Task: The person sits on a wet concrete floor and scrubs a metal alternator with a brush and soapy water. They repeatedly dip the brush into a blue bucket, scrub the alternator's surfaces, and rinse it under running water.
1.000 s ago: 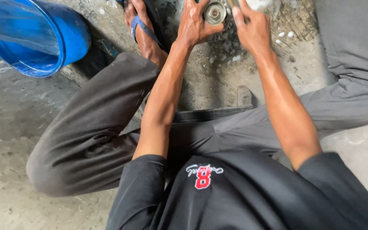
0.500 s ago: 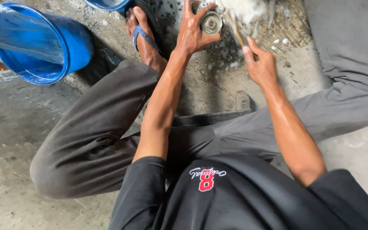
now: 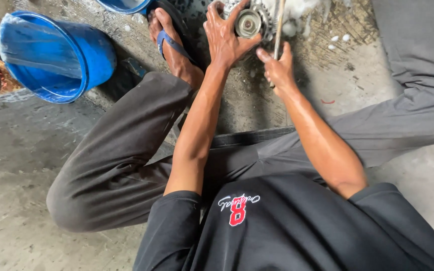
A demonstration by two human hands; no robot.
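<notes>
A: What is different from half a second back?

B: I see the view has dropped a little, so the metal part (image 3: 249, 20) sits lower in frame and shows more fully. The left hand (image 3: 224, 37) was spread over it with splayed fingers; now those fingers are curled around its left side, thumb hooked under the pulley face. The right hand (image 3: 277, 68) has come in closer and now sits just beside the left, still pinching the thin stick-like tool (image 3: 279, 25).

A: And what do I make of that?

B: I judge the grip has firmed up: one hand steadies the piece while the other works the tool against it, so the cleaning looks under way rather than being set up.

A: Where exactly is the piece?

B: On the wet concrete floor (image 3: 247, 100) between the spread knees, near the sandalled foot (image 3: 172, 47) and well apart from the big blue bucket (image 3: 56, 55).

A: How does it look?

B: Grey, round, with a small pulley at the centre and a toothed or finned rim around it. White foam (image 3: 297, 12) clings to its right side and flecks the floor. Its far part is cut off by the frame edge.

A: Fingers?

B: Left clamped on the part, right closed on the tool's shaft.
</notes>
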